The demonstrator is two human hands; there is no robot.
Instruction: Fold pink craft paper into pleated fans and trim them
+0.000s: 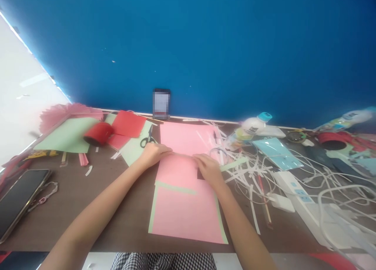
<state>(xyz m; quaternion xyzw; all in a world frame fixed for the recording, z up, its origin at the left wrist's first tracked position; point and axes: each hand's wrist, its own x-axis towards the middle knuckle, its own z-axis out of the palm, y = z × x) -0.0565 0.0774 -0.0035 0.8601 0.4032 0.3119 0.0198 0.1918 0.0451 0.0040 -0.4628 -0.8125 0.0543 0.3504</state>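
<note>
Sheets of pink paper [185,172] lie in front of me. My left hand [155,152] pinches a fold or edge of the pink paper on its left side. On the right, my right hand [208,169] has its fingertips closed on the same raised edge, which runs between both hands. Below them is a pink sheet with green borders [188,215], partly covered by the upper pink paper. Black-handled scissors [144,141] rest just beyond my left hand. A small dark patch beside my right hand is mostly hidden.
Red paper [129,123], green paper [70,135], a red roll [98,134] and a phone [20,199] are on the left. Right of me lie white paper strips [249,172], a glue bottle [249,129], a blue packet [277,153], a power strip [302,203] and tangled cables. A blue wall [205,58] stands behind.
</note>
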